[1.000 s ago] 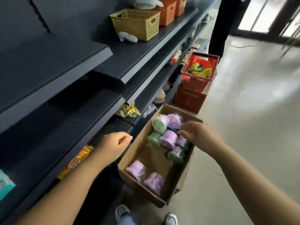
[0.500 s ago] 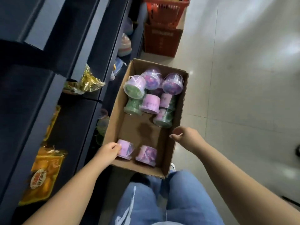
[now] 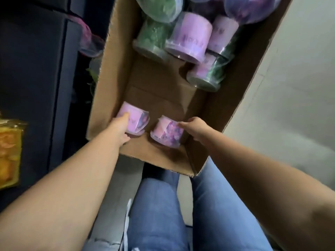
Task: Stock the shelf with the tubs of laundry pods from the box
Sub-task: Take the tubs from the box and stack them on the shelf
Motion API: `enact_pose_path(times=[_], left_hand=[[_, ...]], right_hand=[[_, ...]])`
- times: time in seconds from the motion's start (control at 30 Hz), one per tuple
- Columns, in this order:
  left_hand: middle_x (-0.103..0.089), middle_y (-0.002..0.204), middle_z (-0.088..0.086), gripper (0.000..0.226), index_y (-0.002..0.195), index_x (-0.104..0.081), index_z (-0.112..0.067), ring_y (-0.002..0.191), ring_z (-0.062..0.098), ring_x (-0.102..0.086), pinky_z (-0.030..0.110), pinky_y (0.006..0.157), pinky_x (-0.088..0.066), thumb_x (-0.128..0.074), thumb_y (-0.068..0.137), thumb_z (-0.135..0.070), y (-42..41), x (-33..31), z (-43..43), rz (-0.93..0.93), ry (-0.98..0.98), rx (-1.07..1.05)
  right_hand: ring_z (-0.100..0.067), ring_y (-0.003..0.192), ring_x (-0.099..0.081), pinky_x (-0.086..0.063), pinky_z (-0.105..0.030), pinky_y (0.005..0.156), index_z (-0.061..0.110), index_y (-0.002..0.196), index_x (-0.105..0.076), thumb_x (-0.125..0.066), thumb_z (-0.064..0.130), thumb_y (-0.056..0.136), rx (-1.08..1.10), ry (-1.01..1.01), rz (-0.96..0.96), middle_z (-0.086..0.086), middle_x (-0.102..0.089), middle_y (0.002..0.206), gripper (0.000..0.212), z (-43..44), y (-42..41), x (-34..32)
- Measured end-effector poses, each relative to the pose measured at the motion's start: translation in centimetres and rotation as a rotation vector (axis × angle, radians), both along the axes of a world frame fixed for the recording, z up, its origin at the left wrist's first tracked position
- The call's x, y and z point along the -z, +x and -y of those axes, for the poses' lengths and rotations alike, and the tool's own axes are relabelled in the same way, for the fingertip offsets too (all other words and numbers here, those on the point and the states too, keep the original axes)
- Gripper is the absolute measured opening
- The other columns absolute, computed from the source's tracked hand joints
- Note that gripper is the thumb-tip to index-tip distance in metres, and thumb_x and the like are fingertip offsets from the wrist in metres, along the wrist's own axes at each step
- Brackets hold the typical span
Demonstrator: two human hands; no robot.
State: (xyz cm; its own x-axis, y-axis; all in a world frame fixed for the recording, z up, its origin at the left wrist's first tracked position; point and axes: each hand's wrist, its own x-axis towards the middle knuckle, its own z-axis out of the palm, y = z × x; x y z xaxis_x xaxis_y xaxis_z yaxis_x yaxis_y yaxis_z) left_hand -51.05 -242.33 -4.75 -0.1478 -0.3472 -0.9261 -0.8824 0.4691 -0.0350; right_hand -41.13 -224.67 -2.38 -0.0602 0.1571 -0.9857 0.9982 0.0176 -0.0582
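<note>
An open cardboard box [image 3: 108,98] lies on the floor in front of my knees. Two pink tubs lie at its near end. My left hand [image 3: 120,128] grips the left pink tub [image 3: 137,120], fingers over its top and thumb under it. My right hand [image 3: 194,129] touches the side of the right pink tub [image 3: 165,134] with its fingertips; how far the fingers wrap round is hidden. Several more green and purple tubs [image 3: 188,38] are heaped at the box's far end.
Dark shelving [image 3: 36,78] runs along the left, with a yellow packet [image 3: 9,153] on a low shelf and a tub [image 3: 90,42] on the bottom shelf beside the box. Pale tiled floor [image 3: 290,87] lies to the right. My jeans-clad legs [image 3: 163,214] are below the box.
I have bent closer over the box. My left hand closed round the left pink tub, and my right hand moved from the box's right wall in to the right pink tub.
</note>
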Motion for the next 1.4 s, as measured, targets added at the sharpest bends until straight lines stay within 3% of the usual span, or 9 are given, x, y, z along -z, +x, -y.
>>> enact_pose_path(times=[0.13, 0.4, 0.53, 0.77, 0.97, 1.03, 1.13, 1.3, 1.4], left_hand=[[-0.048, 0.139, 0.011, 0.058, 0.135, -0.041, -0.009, 0.124, 0.027, -0.048, 0.039, 0.107, -0.037, -0.044, 0.091, -0.046, 0.2, 4.4, 1.8, -0.176, -0.145, -0.038], [-0.061, 0.107, 0.009, 0.043, 0.119, -0.051, -0.004, 0.092, 0.019, -0.061, 0.027, 0.077, -0.053, -0.065, 0.084, -0.024, 1.9, 4.7, 0.8, -0.552, -0.146, -0.232], [-0.062, 0.104, 0.008, 0.035, 0.118, -0.055, -0.004, 0.09, 0.013, -0.058, 0.012, 0.068, -0.048, -0.058, 0.084, 0.0, 0.5, 3.4, -1.1, -0.65, 0.087, 0.046], [-0.059, 0.127, 0.009, 0.044, 0.126, -0.056, -0.008, 0.116, 0.019, -0.055, 0.013, 0.094, -0.035, -0.064, 0.083, -0.005, -5.0, 1.6, -2.9, -0.668, 0.25, 0.805], [-0.049, 0.136, 0.012, 0.049, 0.132, -0.05, -0.011, 0.123, 0.023, -0.048, 0.017, 0.098, -0.03, -0.063, 0.085, -0.014, -5.2, 2.8, -2.6, -0.558, 0.221, 0.991], [-0.04, 0.14, 0.013, 0.058, 0.137, -0.044, -0.013, 0.128, 0.024, -0.04, 0.018, 0.104, -0.025, -0.065, 0.084, -0.02, -4.4, 2.8, -2.4, -0.602, 0.128, 0.942], [-0.029, 0.146, 0.014, 0.077, 0.143, -0.031, -0.013, 0.134, 0.022, -0.033, 0.021, 0.107, -0.023, -0.07, 0.079, -0.027, -2.7, 2.3, -2.0, -0.682, 0.038, 0.709], [-0.018, 0.153, 0.011, 0.1, 0.148, -0.007, -0.014, 0.138, 0.027, -0.026, 0.039, 0.112, -0.026, -0.067, 0.076, -0.05, 0.6, 2.8, -2.2, -0.372, -0.075, 0.109], [-0.022, 0.153, 0.008, 0.097, 0.148, -0.006, -0.015, 0.137, 0.025, -0.03, 0.035, 0.108, -0.028, -0.064, 0.078, -0.051, 1.3, 3.1, -3.0, -0.266, -0.041, 0.041]], right_hand=[[-0.032, 0.134, -0.035, -0.036, -0.039, 0.102, 0.006, 0.147, -0.009, -0.067, 0.048, 0.079, 0.117, -0.088, 0.119, -0.014, -0.029, 0.15, 0.099, 2.0, 0.1, 4.1], [-0.034, 0.133, -0.035, -0.037, -0.041, 0.104, 0.016, 0.148, -0.001, -0.073, 0.049, 0.071, 0.138, 0.019, 0.084, -0.015, -0.027, 0.15, 0.111, 3.2, 0.8, 7.6], [-0.03, 0.125, -0.047, -0.043, -0.042, 0.102, 0.008, 0.146, -0.018, -0.074, 0.054, 0.066, 0.448, 0.123, 0.09, -0.013, -0.041, 0.143, 0.108, 1.7, 2.0, 7.2], [-0.018, 0.13, -0.044, -0.037, -0.034, 0.099, 0.01, 0.142, -0.03, -0.062, 0.033, 0.086, 1.258, 0.005, -0.151, -0.008, -0.046, 0.142, 0.069, 1.7, 2.4, 5.7], [-0.019, 0.104, -0.057, -0.047, -0.03, 0.083, 0.019, 0.13, -0.044, -0.057, 0.039, 0.088, 0.752, -0.072, 0.009, -0.004, -0.057, 0.119, 0.049, 4.1, 2.6, 4.7], [-0.013, 0.07, -0.051, -0.043, -0.026, 0.065, 0.016, 0.099, -0.054, -0.058, 0.036, 0.089, 0.739, 0.058, -0.03, -0.001, -0.053, 0.08, 0.022, 3.6, 3.0, 4.6], [-0.019, 0.067, -0.048, -0.045, -0.038, 0.071, 0.022, 0.07, -0.045, -0.062, 0.036, 0.085, 0.757, 0.427, -0.163, 0.0, -0.05, 0.068, 0.027, 2.0, 2.6, 4.6], [-0.021, 0.09, -0.052, -0.042, -0.028, 0.083, 0.014, 0.105, -0.044, -0.065, 0.033, 0.083, 0.639, 0.622, -0.261, 0.002, -0.05, 0.09, 0.036, -0.5, 0.6, 4.0], [-0.022, 0.129, -0.037, -0.026, -0.026, 0.107, 0.005, 0.14, -0.031, -0.059, 0.037, 0.087, 0.348, 0.671, -0.257, -0.013, -0.037, 0.139, 0.067, -2.2, -0.5, 4.4]])
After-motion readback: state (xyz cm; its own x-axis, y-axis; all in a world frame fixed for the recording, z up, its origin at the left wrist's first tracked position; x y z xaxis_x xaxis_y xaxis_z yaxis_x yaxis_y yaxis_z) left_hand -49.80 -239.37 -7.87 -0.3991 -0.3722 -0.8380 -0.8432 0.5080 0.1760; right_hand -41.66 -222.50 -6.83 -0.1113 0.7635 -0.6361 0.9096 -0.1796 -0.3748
